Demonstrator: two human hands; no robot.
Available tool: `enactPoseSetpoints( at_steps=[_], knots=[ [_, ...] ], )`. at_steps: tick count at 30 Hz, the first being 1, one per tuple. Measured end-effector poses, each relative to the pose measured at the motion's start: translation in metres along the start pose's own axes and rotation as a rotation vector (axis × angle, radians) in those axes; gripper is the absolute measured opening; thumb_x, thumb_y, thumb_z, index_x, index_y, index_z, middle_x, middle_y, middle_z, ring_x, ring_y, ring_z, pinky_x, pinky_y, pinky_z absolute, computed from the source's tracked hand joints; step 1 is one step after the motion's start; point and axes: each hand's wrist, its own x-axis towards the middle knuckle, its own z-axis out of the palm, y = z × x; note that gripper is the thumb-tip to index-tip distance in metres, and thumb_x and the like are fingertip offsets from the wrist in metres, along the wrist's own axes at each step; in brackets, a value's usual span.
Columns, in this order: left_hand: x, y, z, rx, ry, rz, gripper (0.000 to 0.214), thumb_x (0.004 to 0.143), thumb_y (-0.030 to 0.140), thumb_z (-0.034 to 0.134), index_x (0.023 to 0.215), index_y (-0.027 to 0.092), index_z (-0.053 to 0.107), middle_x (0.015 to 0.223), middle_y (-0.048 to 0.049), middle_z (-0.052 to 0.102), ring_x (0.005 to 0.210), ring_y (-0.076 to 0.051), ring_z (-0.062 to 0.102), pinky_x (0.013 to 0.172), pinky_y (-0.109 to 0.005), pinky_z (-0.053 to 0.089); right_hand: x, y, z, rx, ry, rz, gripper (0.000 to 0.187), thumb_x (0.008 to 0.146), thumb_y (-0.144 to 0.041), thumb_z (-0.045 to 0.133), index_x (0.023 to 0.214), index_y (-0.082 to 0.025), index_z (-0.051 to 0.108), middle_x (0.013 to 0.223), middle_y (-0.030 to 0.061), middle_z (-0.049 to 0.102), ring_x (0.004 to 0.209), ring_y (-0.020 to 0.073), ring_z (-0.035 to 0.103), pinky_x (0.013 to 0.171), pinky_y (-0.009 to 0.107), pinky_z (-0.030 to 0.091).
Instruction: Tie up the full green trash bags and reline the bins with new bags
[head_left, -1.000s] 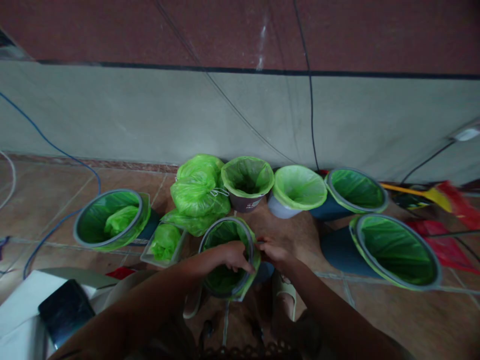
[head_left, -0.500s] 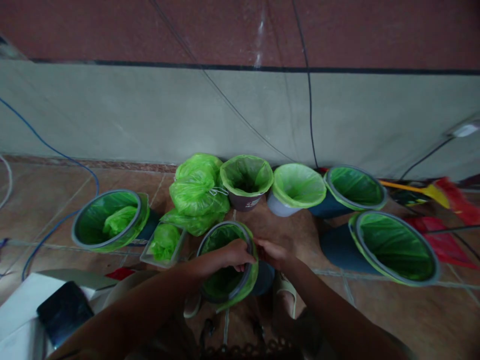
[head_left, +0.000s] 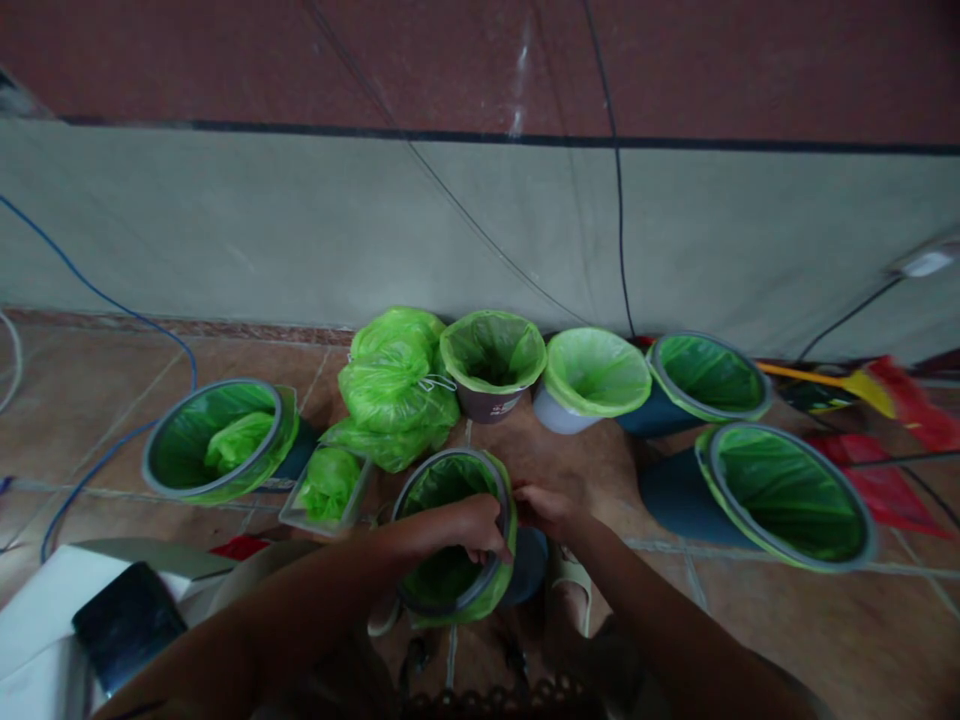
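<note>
Your two hands work at the rim of a green-lined bin [head_left: 529, 570] on the tiled floor [head_left: 750, 640].
The bin is tilted between your feet, its mouth facing up and leftward. Your left hand [head_left: 481, 527] reaches across the mouth to the right side of the rim, fingers bent; your right hand [head_left: 546, 508] is curled just outside that side. You cannot tell from this view whether either grips the green bag [head_left: 439, 572]. A second ago, the bag's near edge jutted out in a pale corner; now it hangs rounder along the rim. The knotted bag [head_left: 397, 375] and brown bin [head_left: 491, 404] beyond have stayed put.
</note>
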Motion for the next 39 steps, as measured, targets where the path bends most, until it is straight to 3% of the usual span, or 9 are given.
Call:
enactPoseSetpoints(
  at_steps=[5,10,13,16,20,26,32,39],
  knots=[
    [0.003,-0.007,0.009,0.01,-0.15,0.035,0.018,0.062,0.017,0.078,0.063,0.014,0.06,0.052,0.0014,0.061,0.05,-0.015,0.06,0.054,-0.028,0.053,0.0,0.0,0.0,0.047,0.011,-0.006,0.015,0.081,-0.03,0.059,0.075,-0.019,0.066,0.066,0.0016,0.068,0.064,0.015,0.06,0.065,0.029,0.048],
    [0.002,-0.007,-0.01,0.146,-0.186,0.033,0.027,0.062,0.031,0.082,0.076,0.014,0.067,0.061,-0.0002,0.066,0.053,-0.015,0.063,0.054,-0.027,0.054,-0.002,0.005,0.008,0.074,-0.043,-0.037,0.006,0.069,-0.022,0.068,0.069,-0.018,0.065,0.062,0.0008,0.066,0.059,0.0147,0.058,0.062,0.029,0.046],
    [-0.003,-0.002,-0.038,0.235,-0.099,0.003,0.037,0.072,0.049,0.074,0.074,0.013,0.066,0.06,-0.0014,0.064,0.051,-0.013,0.061,0.051,-0.024,0.052,-0.005,0.007,0.013,0.087,-0.039,-0.073,0.011,0.063,-0.023,0.072,0.069,-0.018,0.064,0.06,-0.0015,0.064,0.057,0.0129,0.055,0.058,0.027,0.043],
    [-0.005,-0.001,-0.061,0.201,0.129,-0.024,0.047,0.086,0.058,0.055,0.078,0.013,0.066,0.061,-0.0018,0.064,0.05,-0.012,0.06,0.05,-0.022,0.05,-0.011,0.007,0.018,0.092,-0.06,-0.136,0.022,0.059,-0.029,0.078,0.071,-0.017,0.065,0.061,-0.0022,0.063,0.056,0.0112,0.054,0.057,0.025,0.041],
    [0.002,-0.005,-0.067,0.055,0.405,-0.103,0.046,0.095,0.05,0.042,0.087,0.011,0.066,0.068,-0.0057,0.068,0.053,-0.013,0.064,0.048,-0.021,0.05,-0.016,0.008,0.027,0.104,-0.027,-0.213,0.032,0.053,-0.032,0.084,0.074,-0.017,0.065,0.061,-0.0035,0.062,0.056,0.0105,0.054,0.057,0.024,0.04],
    [0.012,-0.006,-0.056,-0.17,0.539,-0.052,0.03,0.093,0.037,0.049,0.095,0.011,0.064,0.08,-0.0073,0.071,0.054,-0.011,0.063,0.047,-0.018,0.048,-0.018,0.01,0.033,0.097,0.004,-0.314,0.034,0.054,-0.032,0.082,0.08,-0.017,0.066,0.069,-0.0024,0.065,0.061,0.0113,0.056,0.061,0.025,0.042],
    [0.009,-0.004,-0.05,-0.416,0.461,0.027,0.011,0.086,0.022,0.058,0.088,0.013,0.063,0.079,-0.0035,0.07,0.06,-0.009,0.062,0.056,-0.019,0.051,-0.014,0.011,0.029,-0.037,-0.026,-0.123,0.026,0.053,-0.024,0.078,0.074,-0.017,0.064,0.068,-0.0007,0.066,0.064,0.0146,0.062,0.07,0.032,0.05],
    [0.008,-0.001,-0.043,-0.362,0.39,0.083,0.005,0.081,0.012,0.056,0.083,0.013,0.061,0.07,-0.0005,0.064,0.06,-0.01,0.062,0.057,-0.02,0.052,-0.012,0.004,0.013,-0.271,0.033,0.049,0.009,0.06,-0.013,0.068,0.067,-0.016,0.063,0.058,0.0018,0.065,0.056,0.0153,0.062,0.056,0.027,0.046]
  ],
)
